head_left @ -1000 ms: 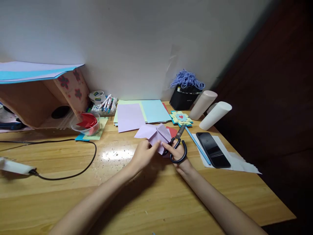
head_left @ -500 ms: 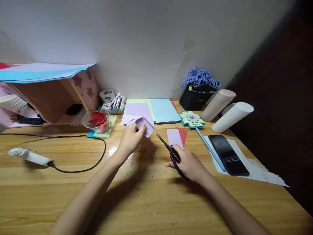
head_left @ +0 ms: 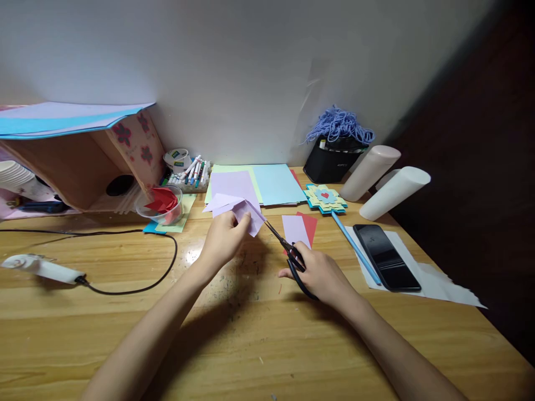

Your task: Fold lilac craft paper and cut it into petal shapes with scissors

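Observation:
Pinched between the thumb and fingers of my left hand point(head_left: 229, 236) is a folded piece of purple paper point(head_left: 249, 216), held above the table. My right hand point(head_left: 321, 273) grips black-handled scissors point(head_left: 296, 260), with the blades pointing up and left. Their tips meet the right corner of the folded paper; whether they have cut into it I cannot tell. Just beyond the scissors lie a small purple paper piece point(head_left: 296, 229) and a red paper piece point(head_left: 310, 227), partly overlapping.
Coloured sheets point(head_left: 276, 184) lie by the wall. Right are a paper flower point(head_left: 325, 196) on a blue stick, a phone point(head_left: 387, 256), white rolls point(head_left: 395, 193) and a black pouch point(head_left: 332, 165). Left are a cardboard box point(head_left: 75, 172), a clear bowl point(head_left: 171, 214) and a corded white device point(head_left: 44, 268).
The scissors have moved left and their tips now reach the purple paper's corner; the blades look more closed. The view has shifted slightly. My left hand keeps its pinch.

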Demonstrator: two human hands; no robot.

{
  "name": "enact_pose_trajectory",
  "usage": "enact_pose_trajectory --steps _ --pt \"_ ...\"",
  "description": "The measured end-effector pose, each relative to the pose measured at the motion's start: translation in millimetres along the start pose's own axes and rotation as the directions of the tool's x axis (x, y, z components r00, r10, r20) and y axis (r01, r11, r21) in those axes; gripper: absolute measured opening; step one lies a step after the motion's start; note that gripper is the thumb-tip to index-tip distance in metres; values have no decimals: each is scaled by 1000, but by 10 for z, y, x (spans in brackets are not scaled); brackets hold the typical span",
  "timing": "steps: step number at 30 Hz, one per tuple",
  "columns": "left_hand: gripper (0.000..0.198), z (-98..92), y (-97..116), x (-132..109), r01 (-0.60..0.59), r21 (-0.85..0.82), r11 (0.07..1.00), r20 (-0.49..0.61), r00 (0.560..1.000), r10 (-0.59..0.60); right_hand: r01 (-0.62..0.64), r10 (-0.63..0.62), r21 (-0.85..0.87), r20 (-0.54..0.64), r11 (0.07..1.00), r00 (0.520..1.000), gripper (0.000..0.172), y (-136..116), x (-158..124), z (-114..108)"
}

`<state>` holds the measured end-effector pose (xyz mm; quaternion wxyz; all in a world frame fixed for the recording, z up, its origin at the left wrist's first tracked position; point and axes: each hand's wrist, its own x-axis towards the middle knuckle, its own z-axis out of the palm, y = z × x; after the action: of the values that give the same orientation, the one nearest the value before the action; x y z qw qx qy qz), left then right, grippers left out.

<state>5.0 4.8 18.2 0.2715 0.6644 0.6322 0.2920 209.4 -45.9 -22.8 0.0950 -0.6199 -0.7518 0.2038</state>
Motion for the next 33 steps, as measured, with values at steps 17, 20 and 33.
enact_pose_trajectory --steps 17,20,33 --pt "29 -77 63 -53 -74 13 997 186 980 70 -103 -286 771 352 629 891 57 96 -56 -7" --pt "27 -116 74 -54 -54 -1 999 205 977 53 -97 -304 800 334 592 892 64 93 -54 -11" --pt "29 -194 140 -64 6 -22 1000 267 964 0 -60 -383 840 309 540 871 64 143 -25 88"
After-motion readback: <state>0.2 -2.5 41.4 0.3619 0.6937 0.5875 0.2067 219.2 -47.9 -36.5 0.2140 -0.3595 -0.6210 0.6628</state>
